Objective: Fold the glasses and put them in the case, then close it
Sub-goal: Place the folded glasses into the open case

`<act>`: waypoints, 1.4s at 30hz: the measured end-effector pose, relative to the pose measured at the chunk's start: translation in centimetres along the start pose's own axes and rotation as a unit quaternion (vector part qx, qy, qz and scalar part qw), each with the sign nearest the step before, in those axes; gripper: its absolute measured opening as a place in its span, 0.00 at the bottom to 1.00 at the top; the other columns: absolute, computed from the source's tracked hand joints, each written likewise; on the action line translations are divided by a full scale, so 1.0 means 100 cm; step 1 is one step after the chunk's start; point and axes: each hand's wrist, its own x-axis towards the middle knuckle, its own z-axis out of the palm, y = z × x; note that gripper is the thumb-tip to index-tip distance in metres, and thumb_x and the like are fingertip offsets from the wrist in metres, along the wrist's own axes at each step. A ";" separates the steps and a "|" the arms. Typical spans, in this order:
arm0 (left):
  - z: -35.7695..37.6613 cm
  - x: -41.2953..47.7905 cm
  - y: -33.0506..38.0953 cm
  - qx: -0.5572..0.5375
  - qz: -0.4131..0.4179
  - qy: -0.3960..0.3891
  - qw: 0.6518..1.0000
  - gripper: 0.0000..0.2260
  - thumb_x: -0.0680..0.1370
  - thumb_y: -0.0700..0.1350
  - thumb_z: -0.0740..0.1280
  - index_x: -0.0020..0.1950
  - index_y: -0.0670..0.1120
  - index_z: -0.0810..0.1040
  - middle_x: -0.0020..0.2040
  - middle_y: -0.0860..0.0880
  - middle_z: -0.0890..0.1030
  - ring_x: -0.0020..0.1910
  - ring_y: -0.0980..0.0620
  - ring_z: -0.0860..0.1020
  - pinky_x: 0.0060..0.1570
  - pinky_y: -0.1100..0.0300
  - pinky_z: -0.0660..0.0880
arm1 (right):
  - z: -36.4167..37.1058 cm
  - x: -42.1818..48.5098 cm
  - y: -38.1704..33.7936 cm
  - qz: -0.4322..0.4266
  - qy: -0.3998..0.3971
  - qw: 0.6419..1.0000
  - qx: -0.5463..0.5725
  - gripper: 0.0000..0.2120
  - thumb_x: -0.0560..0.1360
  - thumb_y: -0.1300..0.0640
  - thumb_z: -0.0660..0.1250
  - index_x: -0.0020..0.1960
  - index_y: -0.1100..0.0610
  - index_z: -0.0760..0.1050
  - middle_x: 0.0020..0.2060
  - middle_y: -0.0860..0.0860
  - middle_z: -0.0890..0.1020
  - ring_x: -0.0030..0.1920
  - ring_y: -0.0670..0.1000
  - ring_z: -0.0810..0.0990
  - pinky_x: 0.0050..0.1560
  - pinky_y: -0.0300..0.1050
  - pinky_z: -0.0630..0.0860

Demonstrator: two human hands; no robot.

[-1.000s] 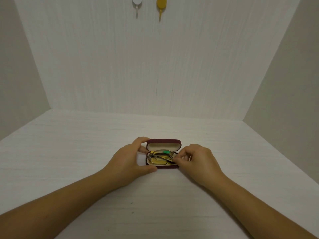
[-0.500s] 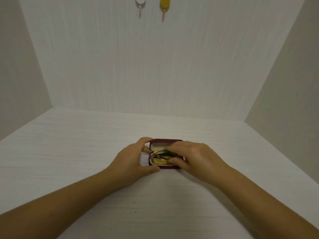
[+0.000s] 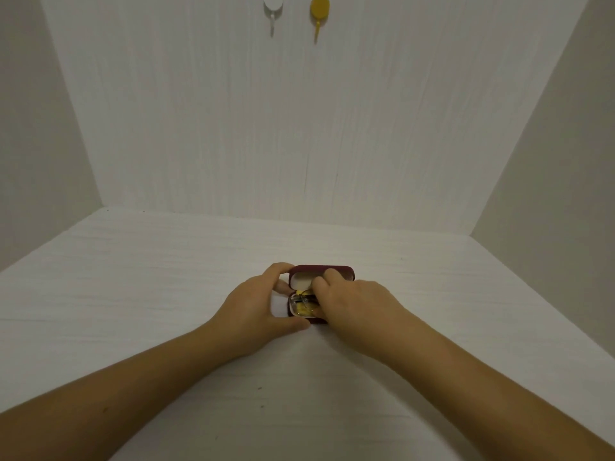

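A dark red glasses case (image 3: pixel 343 271) lies open on the white table (image 3: pixel 133 294), its lid standing up at the far side. The folded glasses (image 3: pixel 301 302) lie inside on a yellow cloth, and only their left part shows. My left hand (image 3: pixel 256 304) holds the case's left end, with the index finger on the lid's corner and the thumb at the front edge. My right hand (image 3: pixel 359 304) lies over the right half of the case. Its fingers reach across the glasses up to the lid, hiding that side.
White walls close the table in at the back and on both sides. A white hook (image 3: pixel 273 8) and a yellow hook (image 3: pixel 318 11) hang high on the back wall. A few small dark specks mark the table near me.
My right hand has moved from the case's right end to lie over the glasses, and its fingers have reached up to the lid. My left hand has kept its hold.
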 end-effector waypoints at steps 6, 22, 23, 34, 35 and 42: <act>0.003 0.002 -0.002 -0.002 0.000 0.004 1.000 0.34 0.64 0.54 0.76 0.65 0.56 0.65 0.53 0.53 0.80 0.51 0.55 0.76 0.41 0.72 0.65 | 0.004 -0.002 -0.014 0.061 0.038 0.997 -0.006 0.11 0.72 0.63 0.65 0.52 0.62 0.68 0.48 0.57 0.74 0.24 0.48 0.52 0.22 0.42 0.48; -0.002 0.001 -0.001 -0.011 -0.054 -0.004 0.998 0.26 0.64 0.54 0.76 0.52 0.54 0.64 0.55 0.53 0.81 0.40 0.57 0.72 0.34 0.70 0.64 | 0.003 -0.022 0.053 0.161 0.170 0.932 0.278 0.11 0.74 0.45 0.65 0.54 0.46 0.75 0.43 0.43 0.81 0.37 0.46 0.75 0.41 0.42 0.70; -0.004 0.000 -0.001 -0.003 -0.049 -0.001 0.999 0.23 0.64 0.54 0.76 0.49 0.54 0.64 0.53 0.53 0.81 0.39 0.58 0.73 0.33 0.70 0.64 | 0.007 -0.018 0.058 0.173 0.169 0.911 0.334 0.12 0.73 0.45 0.66 0.56 0.45 0.74 0.42 0.42 0.80 0.36 0.45 0.76 0.40 0.39 0.70; -0.016 0.001 0.005 0.039 0.003 -0.001 0.999 0.05 0.69 0.53 0.71 0.44 0.58 0.82 0.41 0.63 0.78 0.45 0.62 0.73 0.41 0.72 0.67 | 0.039 0.000 0.055 0.128 0.135 0.800 0.570 0.06 0.75 0.59 0.66 0.44 0.49 0.80 0.34 0.48 0.82 0.29 0.39 0.77 0.36 0.30 0.75; -0.018 0.002 0.005 0.040 0.007 0.003 0.999 0.04 0.69 0.51 0.72 0.43 0.57 0.83 0.40 0.60 0.80 0.44 0.61 0.74 0.38 0.72 0.67 | 0.039 -0.001 0.053 0.123 0.141 0.800 0.570 0.07 0.75 0.59 0.66 0.43 0.48 0.80 0.33 0.48 0.82 0.30 0.39 0.78 0.38 0.30 0.75; -0.013 0.007 0.006 0.096 0.046 -0.003 0.994 0.07 0.69 0.51 0.72 0.45 0.54 0.84 0.40 0.53 0.81 0.40 0.56 0.74 0.37 0.69 0.68 | 0.044 -0.003 0.053 0.107 0.161 0.809 0.556 0.07 0.75 0.58 0.67 0.46 0.48 0.81 0.35 0.45 0.82 0.33 0.40 0.79 0.41 0.30 0.75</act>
